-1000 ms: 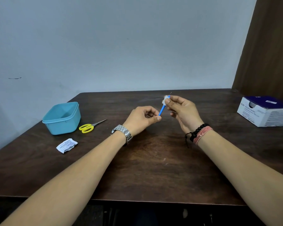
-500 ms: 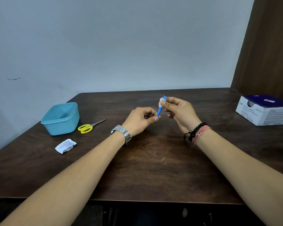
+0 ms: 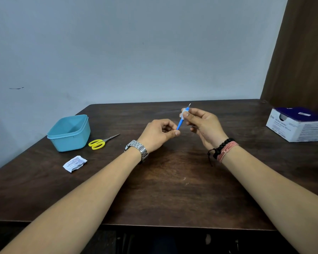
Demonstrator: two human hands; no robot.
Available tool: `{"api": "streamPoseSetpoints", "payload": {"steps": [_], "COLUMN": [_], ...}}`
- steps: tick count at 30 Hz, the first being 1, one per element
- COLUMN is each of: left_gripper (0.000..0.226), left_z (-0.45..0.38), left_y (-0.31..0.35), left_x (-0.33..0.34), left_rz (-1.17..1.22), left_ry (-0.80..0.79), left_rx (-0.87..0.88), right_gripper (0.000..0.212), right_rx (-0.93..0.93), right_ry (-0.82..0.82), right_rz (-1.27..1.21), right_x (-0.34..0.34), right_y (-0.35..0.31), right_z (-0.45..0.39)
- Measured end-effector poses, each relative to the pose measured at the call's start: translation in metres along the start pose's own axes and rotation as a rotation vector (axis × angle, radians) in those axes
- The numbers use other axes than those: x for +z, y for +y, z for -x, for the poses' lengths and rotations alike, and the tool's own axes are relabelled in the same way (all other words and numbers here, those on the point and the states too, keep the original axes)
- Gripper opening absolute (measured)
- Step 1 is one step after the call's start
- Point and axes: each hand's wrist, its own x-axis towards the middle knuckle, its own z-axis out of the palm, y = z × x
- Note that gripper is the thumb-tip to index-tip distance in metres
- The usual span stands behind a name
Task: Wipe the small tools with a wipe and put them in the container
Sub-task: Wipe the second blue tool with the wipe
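Between both hands (image 3: 160, 133), blue tool (image 3: 179, 124)

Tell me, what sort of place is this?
Probably a plain room with a makeshift work desk, not a proper clinic: a dark wooden table against a bare wall, with a box of medical-looking supplies.

both forearms reach forward, hands raised close together. the left hand (image 3: 159, 133) pinches with curled fingers. the right hand (image 3: 204, 125) pinches too.
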Motion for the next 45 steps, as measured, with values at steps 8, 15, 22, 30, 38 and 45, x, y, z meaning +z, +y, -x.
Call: {"api": "streamPoseSetpoints", "payload": {"steps": [8,15,22,30,38,45], "left_gripper": [0.012,0.018,0.017,0.017,0.021,0.016], "left_z": [0.0003,0.0019,-0.0009,0.0011,-0.0011,-0.0008], "left_y": [-0.0001,0.0033,-0.0002,0.0044,0.0002,0.0025], "left_x": [-0.0012,-0.0002,-0.0013,-0.0006,-0.0023,-0.0002], "left_rz": [-0.029,-0.061,0.007,-0.062,0.011,-0.058], "left_ry": [-0.019,-0.051,0.029,-0.051,0.053,-0.039], "left_rx": [0.004,0.042,-0.006,0.038,-0.004,0.042], "right_gripper": [0.009,0.009,0.013,0.010,0.009,0.009], "right_rx": [-0.002,0.010,0.014,0.002,-0.002,-0.002], "right_ry": [-0.005,-0.010,-0.008,-0.005,-0.012,-0.014], "right_rz": [-0.005,-0.018,-0.026,-0.029,-0.050,-0.071], "right_x": [0.0002,0.0005,-0.0007,0.0008,0.0005,0.0007], "right_y": [0.0002,0.0004,-0.0011,-0.0019,-0.0013,-0.0022], "right_z": [0.0005,0.0007,-0.0006,0.0002,0.0008,0.0024]}}
